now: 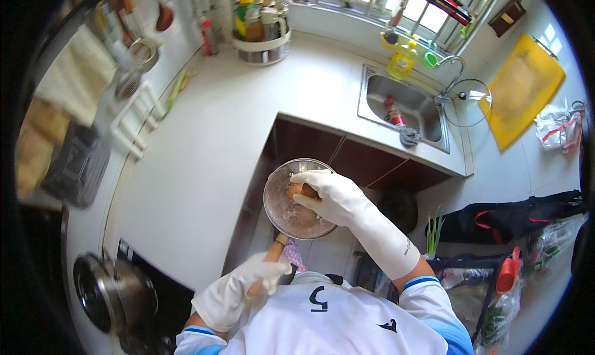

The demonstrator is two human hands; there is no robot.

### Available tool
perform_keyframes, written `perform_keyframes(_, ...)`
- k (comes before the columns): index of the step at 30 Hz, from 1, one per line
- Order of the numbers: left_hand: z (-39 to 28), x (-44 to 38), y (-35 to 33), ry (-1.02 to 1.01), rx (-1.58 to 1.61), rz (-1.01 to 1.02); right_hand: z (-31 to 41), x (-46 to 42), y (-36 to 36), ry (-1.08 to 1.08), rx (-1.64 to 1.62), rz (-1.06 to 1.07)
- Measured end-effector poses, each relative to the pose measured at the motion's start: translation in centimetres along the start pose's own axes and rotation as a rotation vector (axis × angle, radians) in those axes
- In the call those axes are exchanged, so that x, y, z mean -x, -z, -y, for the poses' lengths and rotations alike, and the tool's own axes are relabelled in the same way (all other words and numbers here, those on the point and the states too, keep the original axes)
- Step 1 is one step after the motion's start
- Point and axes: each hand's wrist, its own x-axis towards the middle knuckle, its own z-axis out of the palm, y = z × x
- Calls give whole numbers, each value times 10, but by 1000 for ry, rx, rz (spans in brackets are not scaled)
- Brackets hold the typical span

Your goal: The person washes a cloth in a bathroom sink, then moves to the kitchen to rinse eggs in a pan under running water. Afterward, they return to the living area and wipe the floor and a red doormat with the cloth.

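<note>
My left hand point(263, 273), in a white rubber glove, is closed around the wooden handle point(275, 251) of a round metal pan point(283, 218). The pan is held in front of my body, over the floor. My right hand point(323, 192), gloved the same way, reaches over the pan's upper right part. Between its thumb and fingers is a brownish-orange knob or piece point(297, 191); what it belongs to I cannot tell. The pan's inside looks cloudy and wet, with pale spots.
A white counter point(181, 178) runs left and ahead, with a condiment tray point(262, 57) in its corner. Ahead right, the steel sink point(404, 99) holds a red-labelled bottle point(394, 113). A dark pot point(116, 294) stands on the hob at lower left. A yellow cutting board point(523, 92) leans right.
</note>
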Motion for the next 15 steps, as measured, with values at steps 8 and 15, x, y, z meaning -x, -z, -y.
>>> perform_keyframes(8, -183, -137, 17, 137, -23, 126, -122, -124, 86, -226, -245, -233)
perform_keyframes(15, -306, -197, 14, 59, -81, 45, -283, -215, 156, -487, -416, -831)
